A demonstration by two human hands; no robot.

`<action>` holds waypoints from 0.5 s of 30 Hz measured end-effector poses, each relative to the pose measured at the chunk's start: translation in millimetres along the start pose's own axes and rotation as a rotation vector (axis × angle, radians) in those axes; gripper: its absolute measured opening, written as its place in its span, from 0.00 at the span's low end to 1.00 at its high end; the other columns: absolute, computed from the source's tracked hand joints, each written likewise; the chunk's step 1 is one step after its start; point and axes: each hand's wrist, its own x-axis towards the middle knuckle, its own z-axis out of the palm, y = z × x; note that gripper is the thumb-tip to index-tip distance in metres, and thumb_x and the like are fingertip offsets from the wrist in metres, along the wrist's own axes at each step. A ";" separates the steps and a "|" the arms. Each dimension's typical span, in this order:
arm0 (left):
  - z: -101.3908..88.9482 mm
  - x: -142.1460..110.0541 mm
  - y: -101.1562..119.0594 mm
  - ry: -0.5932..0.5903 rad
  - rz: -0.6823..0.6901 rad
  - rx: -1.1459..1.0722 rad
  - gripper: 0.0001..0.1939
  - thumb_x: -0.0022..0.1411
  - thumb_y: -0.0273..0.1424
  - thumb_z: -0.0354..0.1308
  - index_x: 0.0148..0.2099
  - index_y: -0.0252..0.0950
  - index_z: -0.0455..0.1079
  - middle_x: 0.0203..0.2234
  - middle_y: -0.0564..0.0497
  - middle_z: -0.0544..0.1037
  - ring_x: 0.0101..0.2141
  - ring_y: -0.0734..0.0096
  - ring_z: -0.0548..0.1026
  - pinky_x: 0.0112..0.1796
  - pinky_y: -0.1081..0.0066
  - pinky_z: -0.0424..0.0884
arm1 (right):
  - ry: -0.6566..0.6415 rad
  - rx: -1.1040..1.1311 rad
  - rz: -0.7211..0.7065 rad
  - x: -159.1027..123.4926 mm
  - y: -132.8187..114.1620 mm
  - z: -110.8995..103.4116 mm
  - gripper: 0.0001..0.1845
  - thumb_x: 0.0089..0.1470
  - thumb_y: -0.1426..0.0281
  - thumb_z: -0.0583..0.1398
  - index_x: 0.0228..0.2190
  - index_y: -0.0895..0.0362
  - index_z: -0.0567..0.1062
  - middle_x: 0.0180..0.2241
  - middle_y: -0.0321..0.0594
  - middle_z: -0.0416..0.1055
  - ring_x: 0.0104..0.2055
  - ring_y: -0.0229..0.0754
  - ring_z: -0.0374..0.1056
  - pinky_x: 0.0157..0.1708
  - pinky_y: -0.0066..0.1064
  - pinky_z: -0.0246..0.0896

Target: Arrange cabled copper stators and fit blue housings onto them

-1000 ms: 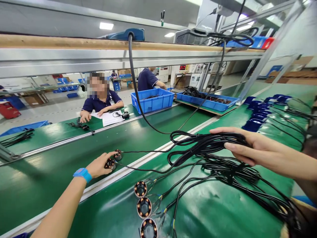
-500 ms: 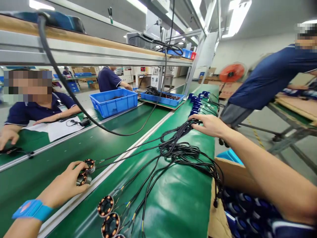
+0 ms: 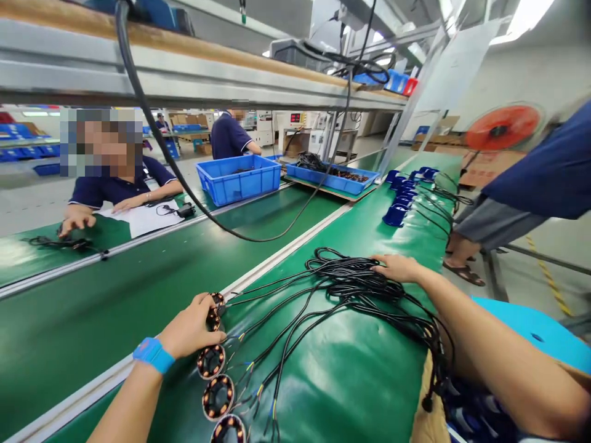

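Observation:
My left hand [image 3: 191, 326] is closed around wired motor stators [image 3: 215, 303], rings with copper windings, at the white rail beside the green mat. Several more stators [image 3: 218, 397] stand in a row just below it, with thin coloured leads joined to black cables. The black cables [image 3: 355, 277] run across the mat into a looped heap. At the heap's far right side my right hand [image 3: 397, 268] has its fingers closed on the black cables; the fingertips are partly hidden among the loops. The cable ends hang over the mat's right edge.
Dark blue curved parts [image 3: 398, 212] with cables lie farther along the green mat [image 3: 351, 375]. A cardboard box [image 3: 427, 400] holding blue parts stands at the right edge. Blue bins [image 3: 240, 184] are across the belt. A loose black cable [image 3: 258, 239] hangs from the shelf; co-workers are nearby.
My left hand has brought its stators over the rail to the row on the mat. My right hand has come nearer and lowered its cables onto the heap. The view has turned right.

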 end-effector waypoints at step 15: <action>6.2 -42.4 -11.4 0.111 0.094 -0.097 0.08 0.64 0.43 0.59 0.43 0.49 0.73 0.44 0.52 0.78 0.46 0.57 0.76 0.49 0.60 0.74 | -0.149 0.653 -1.068 -50.5 -324.8 28.4 0.18 0.63 0.69 0.62 0.54 0.59 0.76 0.52 0.48 0.76 0.53 0.47 0.73 0.56 0.34 0.65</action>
